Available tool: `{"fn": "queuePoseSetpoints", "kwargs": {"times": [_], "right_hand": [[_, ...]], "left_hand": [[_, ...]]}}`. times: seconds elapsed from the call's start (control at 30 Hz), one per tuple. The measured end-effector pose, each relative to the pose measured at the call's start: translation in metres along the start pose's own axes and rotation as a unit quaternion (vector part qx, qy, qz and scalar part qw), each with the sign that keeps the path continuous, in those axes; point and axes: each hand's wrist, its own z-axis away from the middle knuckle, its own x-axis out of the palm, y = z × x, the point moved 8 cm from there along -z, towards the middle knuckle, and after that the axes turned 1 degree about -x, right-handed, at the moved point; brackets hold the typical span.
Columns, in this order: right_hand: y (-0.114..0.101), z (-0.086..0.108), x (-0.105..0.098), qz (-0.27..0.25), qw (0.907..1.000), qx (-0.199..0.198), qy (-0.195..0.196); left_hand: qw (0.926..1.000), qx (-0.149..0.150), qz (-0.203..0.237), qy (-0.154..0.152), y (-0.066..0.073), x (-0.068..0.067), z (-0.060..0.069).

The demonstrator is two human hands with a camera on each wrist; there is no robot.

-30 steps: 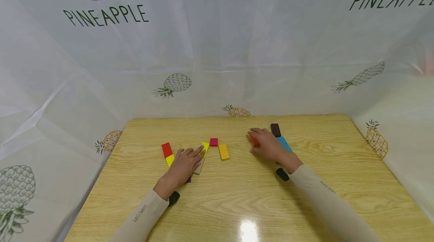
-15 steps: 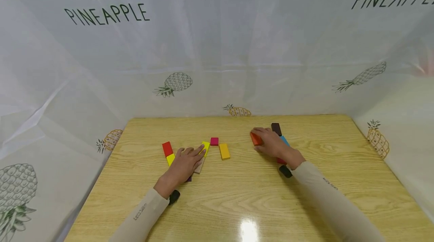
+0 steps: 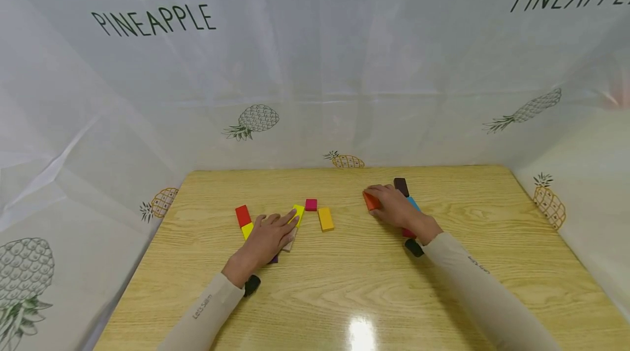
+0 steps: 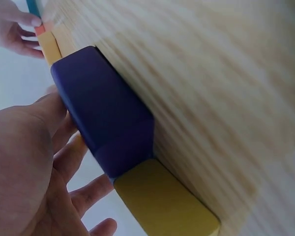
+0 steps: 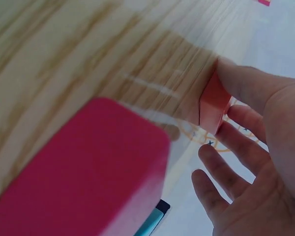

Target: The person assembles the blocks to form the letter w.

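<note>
My right hand (image 3: 396, 209) pinches an orange-red block (image 3: 371, 201) at the table's far right; the right wrist view shows the thumb along one side of it and fingertips at the other. My left hand (image 3: 266, 239) rests with fingers spread over a group of blocks. Its fingertips touch a yellow block (image 3: 297, 214), and a pale wooden block (image 3: 290, 243) lies under its edge. A dark purple block (image 4: 103, 103) sits by the thumb, end to end with a yellow block (image 4: 167, 201) in the left wrist view. A red block (image 3: 243, 216) lies beyond the left hand.
Between the hands lie a magenta block (image 3: 311, 205) and an amber block (image 3: 326, 219). Beside the right hand are a dark brown block (image 3: 401, 186), a blue block (image 3: 412, 203) and a crimson block (image 5: 83, 167). A pineapple-print sheet (image 3: 315, 66) hangs behind the wooden table (image 3: 315, 302).
My right hand has shifted slightly to the right, uncovering more of the orange-red block and the crimson one. Over the last half second both hands stay nearly still. The left hand keeps its place.
</note>
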Motion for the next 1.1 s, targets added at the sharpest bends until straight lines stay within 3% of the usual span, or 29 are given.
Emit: {"fn": "queuePoseSetpoints", "kwargs": {"times": [0.37, 0.83, 1.1], "right_hand": [[-0.005, 0.003, 0.004, -0.007, 0.9999, 0.003, -0.009], [-0.034, 0.007, 0.006, 0.027, 0.9993, -0.025, -0.003], [-0.05, 0.013, 0.011, 0.02, 0.9992, -0.031, -0.015]], "left_hand": [[1.0, 0.003, 0.008, 0.002, 0.001, -0.001, 0.0], [0.9992, 0.001, 0.038, -0.012, -0.003, 0.004, -0.001], [0.9992, -0.003, 0.036, -0.014, -0.004, 0.006, -0.002]]}}
